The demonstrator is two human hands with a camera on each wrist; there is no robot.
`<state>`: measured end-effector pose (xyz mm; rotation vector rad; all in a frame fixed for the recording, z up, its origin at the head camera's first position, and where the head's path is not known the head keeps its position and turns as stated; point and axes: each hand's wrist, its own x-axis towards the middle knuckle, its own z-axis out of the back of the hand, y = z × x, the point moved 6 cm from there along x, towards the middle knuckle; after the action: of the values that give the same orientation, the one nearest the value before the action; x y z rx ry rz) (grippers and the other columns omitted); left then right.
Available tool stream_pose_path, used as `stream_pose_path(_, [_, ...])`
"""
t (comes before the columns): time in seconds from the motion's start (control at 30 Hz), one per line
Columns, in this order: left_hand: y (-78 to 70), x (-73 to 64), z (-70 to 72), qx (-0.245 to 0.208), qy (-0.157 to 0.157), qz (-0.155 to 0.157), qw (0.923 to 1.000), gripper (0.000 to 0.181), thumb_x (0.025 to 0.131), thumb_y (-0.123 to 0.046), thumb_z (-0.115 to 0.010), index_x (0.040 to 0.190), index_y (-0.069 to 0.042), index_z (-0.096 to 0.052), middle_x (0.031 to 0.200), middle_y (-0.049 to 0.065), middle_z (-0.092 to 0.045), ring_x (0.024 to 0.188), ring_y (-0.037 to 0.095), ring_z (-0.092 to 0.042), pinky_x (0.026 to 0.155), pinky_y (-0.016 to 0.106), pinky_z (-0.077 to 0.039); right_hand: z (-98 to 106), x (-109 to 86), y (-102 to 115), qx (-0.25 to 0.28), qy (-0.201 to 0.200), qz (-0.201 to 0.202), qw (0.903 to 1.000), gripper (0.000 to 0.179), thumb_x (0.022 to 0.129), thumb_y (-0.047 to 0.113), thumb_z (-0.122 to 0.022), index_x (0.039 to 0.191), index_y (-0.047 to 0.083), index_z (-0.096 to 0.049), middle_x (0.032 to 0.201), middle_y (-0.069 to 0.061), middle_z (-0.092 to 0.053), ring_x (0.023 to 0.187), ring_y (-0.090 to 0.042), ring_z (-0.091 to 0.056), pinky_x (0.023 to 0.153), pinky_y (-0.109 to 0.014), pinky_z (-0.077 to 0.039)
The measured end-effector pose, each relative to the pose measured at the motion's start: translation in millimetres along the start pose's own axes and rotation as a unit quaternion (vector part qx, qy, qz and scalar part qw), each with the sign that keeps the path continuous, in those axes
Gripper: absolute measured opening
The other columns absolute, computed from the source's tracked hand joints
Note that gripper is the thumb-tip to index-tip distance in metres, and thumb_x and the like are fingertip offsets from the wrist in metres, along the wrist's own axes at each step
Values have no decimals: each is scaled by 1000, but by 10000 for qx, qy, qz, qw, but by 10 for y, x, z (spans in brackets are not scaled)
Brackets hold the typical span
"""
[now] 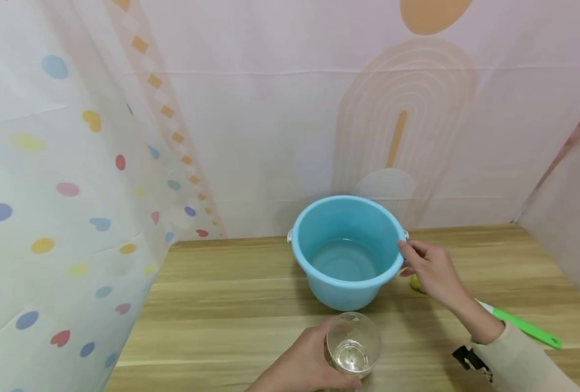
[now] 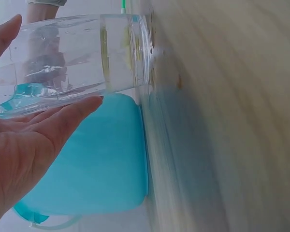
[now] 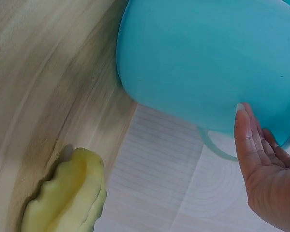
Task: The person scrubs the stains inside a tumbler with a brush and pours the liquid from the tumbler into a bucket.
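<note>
Around a clear drinking glass curl the fingers and thumb of my left hand, at the front of the table. The glass stands upright with its base right at the tabletop in the left wrist view. Just behind it is a light blue bucket with a shallow layer of clear water inside. My right hand grips the bucket's right rim, thumb on top and fingers against the outer wall.
A sponge brush lies on the wooden table at the right, its yellow sponge head partly hidden by my right hand in the head view and its green handle pointing toward the front right. Patterned cloth hangs behind and at both sides.
</note>
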<state>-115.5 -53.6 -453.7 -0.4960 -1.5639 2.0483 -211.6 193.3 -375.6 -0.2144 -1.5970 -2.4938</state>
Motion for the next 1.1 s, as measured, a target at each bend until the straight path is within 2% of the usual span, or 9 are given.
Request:
stream_pose_path(0.23, [6, -6, 57, 38, -44, -82, 9999, 79, 76, -24, -97, 143, -19, -55, 143, -6, -61, 127, 14, -58, 109, 31, -45, -14, 27, -10, -56, -34, 81, 9999, 40, 111, 23, -54, 113, -13, -71, 98, -27, -74, 74, -15, -73, 63, -31, -62])
stream_pose_path(0.47, [75, -89, 162, 350, -189, 153, 9991, 77, 76, -33, -96, 141, -23, -55, 136, -6, -63, 125, 13, -57, 107, 31, -46, -20, 24, -8, -43, 4, 96, 9999, 40, 111, 23, -55, 116, -13, -71, 98, -26, -74, 74, -14, -73, 63, -31, -62])
stream_pose_path(0.67, [59, -122, 298, 556, -349, -115, 9978, 81, 75, -36, -97, 142, -22, -53, 138, -2, -62, 126, 17, -58, 110, 35, -46, -7, 31, 8, -147, -16, 128, 9998, 39, 111, 23, -54, 115, -12, -71, 93, -20, -75, 75, -25, -74, 63, -31, -62])
stream_pose_path(0.8, [46, -124, 384, 624, -455, -175, 9969, 84, 75, -37, -97, 145, -26, -52, 140, -3, -62, 128, 18, -58, 110, 36, -45, 1, 43, 15, -223, -52, 168, 9996, 38, 111, 22, -55, 114, -12, -72, 89, -16, -75, 73, -30, -74, 61, -31, -62])
stream_pose_path(0.97, [52, -168, 472, 666, -622, -172, 9957, 81, 74, -35, -98, 143, -31, -55, 139, -4, -64, 129, 20, -58, 111, 36, -45, -18, 51, 0, -216, -4, 183, 9996, 37, 111, 21, -55, 115, -12, -72, 92, -19, -76, 73, -26, -74, 61, -31, -62])
stream_pose_path(1.1, [60, -214, 533, 658, -764, -224, 9947, 81, 73, -33, -98, 142, -30, -56, 137, -4, -66, 128, 22, -60, 111, 36, -45, -24, 55, -20, -214, -13, 136, 9997, 38, 111, 21, -56, 117, -13, -71, 94, -20, -76, 72, -21, -74, 61, -31, -62])
